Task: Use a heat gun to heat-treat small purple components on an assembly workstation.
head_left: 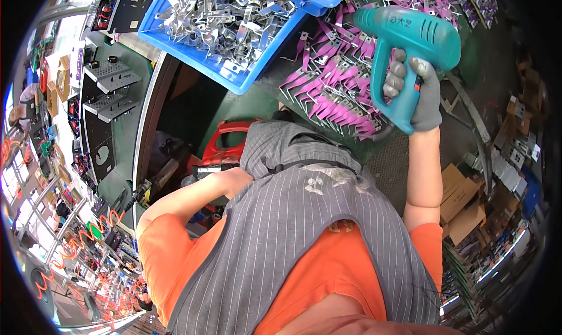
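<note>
My right hand [427, 95], in a grey glove, is closed round the handle of a teal heat gun [417, 35]. The gun's nozzle points left, above several rows of bent metal strips with pink-purple sleeves [342, 98] laid out on a green surface. My left forearm [196, 191] bends in to my waist. The left hand itself is hidden at the side of my grey striped apron [293, 218], so its fingers do not show. Ahead of me stands a blue crate [243, 88] heaped with bare bent metal strips [225, 25].
Another blue crate [319, 4] with pink-sleeved pieces adjoins the first. A red plastic object [225, 142] lies below, beside my left arm. To the left, a green bench [126, 136] carries grey metal brackets [111, 74]. Cardboard boxes [459, 203] are stacked at the right.
</note>
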